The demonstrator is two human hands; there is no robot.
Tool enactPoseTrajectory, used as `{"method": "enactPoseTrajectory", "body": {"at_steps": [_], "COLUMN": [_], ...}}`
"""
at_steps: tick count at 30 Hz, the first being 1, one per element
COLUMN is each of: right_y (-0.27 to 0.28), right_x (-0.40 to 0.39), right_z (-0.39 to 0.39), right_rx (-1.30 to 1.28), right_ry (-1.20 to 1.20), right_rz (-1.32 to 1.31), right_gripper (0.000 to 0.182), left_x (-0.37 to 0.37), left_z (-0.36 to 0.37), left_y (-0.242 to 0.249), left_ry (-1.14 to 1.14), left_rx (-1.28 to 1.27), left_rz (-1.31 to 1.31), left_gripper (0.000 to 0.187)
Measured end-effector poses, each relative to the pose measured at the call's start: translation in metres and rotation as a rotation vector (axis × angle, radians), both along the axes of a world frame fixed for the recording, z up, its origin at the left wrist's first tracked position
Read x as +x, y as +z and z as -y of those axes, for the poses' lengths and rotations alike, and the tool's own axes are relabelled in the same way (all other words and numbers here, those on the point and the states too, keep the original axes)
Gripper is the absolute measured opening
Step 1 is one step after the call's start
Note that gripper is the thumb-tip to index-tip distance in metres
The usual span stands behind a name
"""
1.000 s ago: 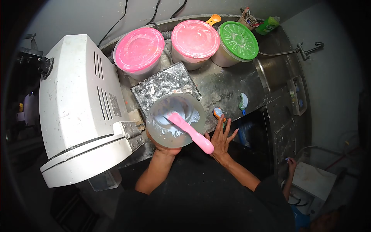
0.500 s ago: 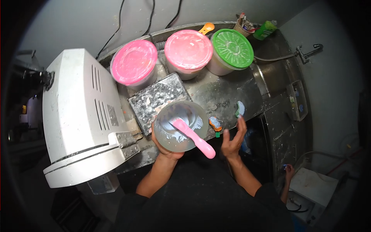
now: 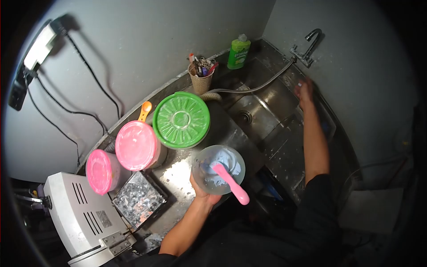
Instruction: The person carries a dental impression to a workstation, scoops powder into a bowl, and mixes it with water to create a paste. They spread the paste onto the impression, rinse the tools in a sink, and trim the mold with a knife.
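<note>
My left hand [image 3: 206, 192] is closed around a translucent mixing bowl [image 3: 200, 178], supporting it from below and the side. Pale bluish-grey paste [image 3: 226, 156] coats the bowl's inside. A pink spatula [image 3: 231, 182] leans in the paste, its thick handle sticking out over the rim towards me. My right hand [image 3: 304, 92] is stretched out to the far right of the sink [image 3: 267, 111], below the wall tap [image 3: 304, 55]. Its fingers look partly spread, with a small pale spot by one fingertip that I cannot make out.
Tubs with a green lid [image 3: 181, 119] and pink lids [image 3: 135, 139] line the counter, beside an orange scoop [image 3: 145, 110]. A speckled block [image 3: 138, 199] and a white machine [image 3: 84, 213] are at left. A pen basket [image 3: 201, 82] and green soap bottle [image 3: 239, 52] stand behind.
My view has swung right towards the sink. My right hand has moved from beside the bowl to below the tap. The bowl and spatula stay in my left hand; the small coloured pieces are out of sight.
</note>
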State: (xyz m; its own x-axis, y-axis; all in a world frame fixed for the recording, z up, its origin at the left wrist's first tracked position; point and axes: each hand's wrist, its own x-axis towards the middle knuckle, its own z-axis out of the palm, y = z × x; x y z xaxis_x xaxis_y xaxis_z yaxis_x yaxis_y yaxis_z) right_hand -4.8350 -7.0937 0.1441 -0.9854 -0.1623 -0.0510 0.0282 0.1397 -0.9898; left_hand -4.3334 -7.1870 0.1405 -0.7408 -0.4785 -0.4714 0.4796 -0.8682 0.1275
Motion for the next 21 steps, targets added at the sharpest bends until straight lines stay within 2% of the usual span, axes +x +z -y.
{"method": "enactPoseTrajectory", "body": {"at_steps": [3, 5, 8, 11, 12, 14, 15, 17, 19, 21], "right_y": [0.023, 0.029, 0.045, -0.009, -0.022, -0.038, -0.021, -0.050, -0.086, -0.070], "right_x": [-0.077, -0.122, -0.134, -0.182, -0.175, -0.119, -0.068, -0.024, 0.018, 0.076], "right_z": [0.007, 0.015, 0.032, 0.017, 0.009, 0.015, 0.019, 0.019, 0.012, 0.015], "right_rx": [0.141, 0.130, 0.073, 0.298, 0.358, 0.746, 0.760, 0.551, 0.242, 0.152], "right_ry": [-0.054, -0.118, -0.128, -0.070, -0.028, -0.207, -0.106, -0.064, 0.110, 0.453], "right_rz": [-0.026, 0.015, 0.120, -0.455, -0.675, -0.736, -0.754, -0.684, -0.281, 0.147], "right_gripper": [0.060, 0.061, 0.057, 0.048, 0.049, 0.053, 0.053, 0.056, 0.041, 0.043], "left_x": [-0.059, -0.091, -0.135, -0.172, -0.183, -0.205, -0.218, -0.245, -0.270, -0.292], "left_z": [0.006, 0.011, 0.017, 0.021, 0.021, 0.020, 0.020, 0.023, 0.027, 0.031], "left_y": [0.003, -0.010, -0.023, -0.031, -0.033, -0.042, -0.055, -0.074, -0.082, -0.087], "left_ry": [-0.067, -0.105, -0.108, -0.115, -0.120, -0.117, -0.108, -0.090, -0.077, -0.063], "left_rx": [0.083, 0.038, 0.039, 0.053, 0.062, 0.070, 0.071, 0.064, 0.053, 0.058], "left_rz": [0.119, -0.014, -0.027, -0.033, -0.022, -0.021, -0.028, -0.040, -0.045, -0.014], "left_gripper": [0.053, 0.059, 0.061, 0.062, 0.063, 0.064, 0.063, 0.063, 0.063, 0.062]}}
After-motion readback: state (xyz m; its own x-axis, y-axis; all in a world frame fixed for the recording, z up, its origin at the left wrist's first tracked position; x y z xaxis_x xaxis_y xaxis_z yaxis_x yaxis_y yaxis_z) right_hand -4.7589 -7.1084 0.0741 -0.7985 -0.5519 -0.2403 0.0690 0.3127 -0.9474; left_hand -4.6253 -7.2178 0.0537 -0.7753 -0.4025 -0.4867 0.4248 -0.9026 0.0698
